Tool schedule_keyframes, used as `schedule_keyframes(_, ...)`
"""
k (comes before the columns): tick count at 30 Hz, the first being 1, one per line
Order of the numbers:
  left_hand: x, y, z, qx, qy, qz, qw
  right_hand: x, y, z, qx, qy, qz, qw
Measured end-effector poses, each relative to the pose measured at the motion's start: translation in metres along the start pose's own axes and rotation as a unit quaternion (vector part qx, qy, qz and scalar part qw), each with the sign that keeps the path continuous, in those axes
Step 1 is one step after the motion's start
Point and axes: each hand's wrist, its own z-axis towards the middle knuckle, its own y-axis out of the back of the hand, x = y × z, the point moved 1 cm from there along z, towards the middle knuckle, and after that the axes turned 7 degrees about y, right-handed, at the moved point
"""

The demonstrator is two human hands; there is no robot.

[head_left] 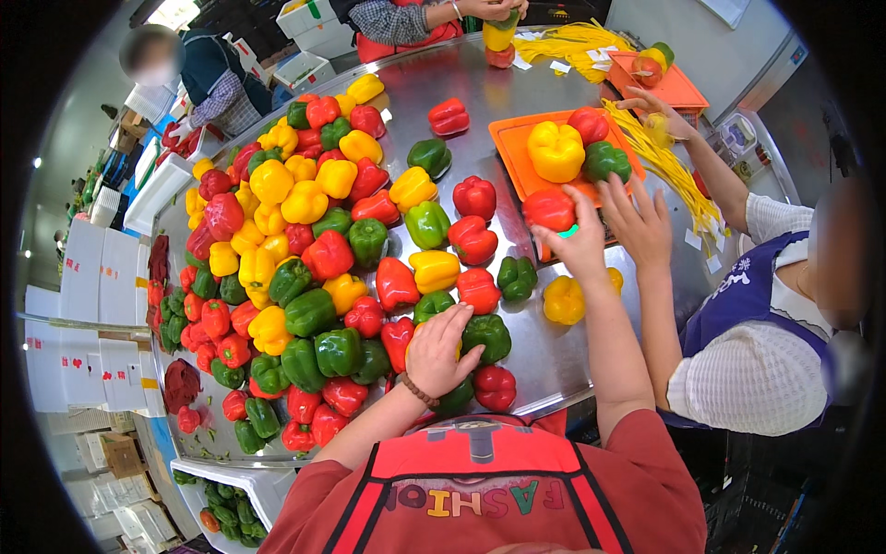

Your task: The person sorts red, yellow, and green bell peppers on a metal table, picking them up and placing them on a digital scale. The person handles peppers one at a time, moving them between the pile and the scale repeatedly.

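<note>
A red bell pepper [549,210] is gripped in my right hand [583,242], at the near edge of an orange tray [513,148]. On this tray sit a yellow bell pepper [556,152], a green one [606,161] and another red one [590,125]. My left hand [439,355] curls over a bell pepper at the near side of the pile; only a yellow sliver shows under the fingers. Beside it are a green bell pepper [487,338] and a red one [478,290]. A co-worker's hand [639,224] is raised close to my right hand.
A large heap of mixed bell peppers [305,203] covers the left of the metal table [388,88]. Yellow ties [663,166] lie along the right side. A second orange tray [678,88] holds stacked peppers. People stand at the right, far side and far left.
</note>
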Motion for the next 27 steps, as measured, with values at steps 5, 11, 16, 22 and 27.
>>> schedule_keyframes(5, -0.001, 0.0, 0.0, -0.002, 0.0, 0.004, 1.0, -0.033, 0.027, 0.025, -0.061, 0.064, -0.173, 0.981)
schedule_keyframes(11, 0.0, -0.001, 0.001, -0.002, 0.0, 0.012, 1.0, -0.041, 0.021, 0.037, -0.028, 0.092, -0.241, 0.966)
schedule_keyframes(16, 0.002, 0.0, 0.0, -0.003, 0.008, 0.013, 1.0, -0.027, 0.026, 0.059, -0.023, 0.124, -0.313, 0.941)
schedule_keyframes(22, -0.002, 0.0, 0.003, -0.005, 0.007, 0.009, 1.0, -0.04, 0.064, 0.115, -0.107, 0.103, -0.183, 0.972)
schedule_keyframes(27, -0.001, 0.0, 0.002, -0.003, 0.003, 0.007, 1.0, -0.036, 0.073, 0.097, -0.212, 0.009, 0.074, 0.975)
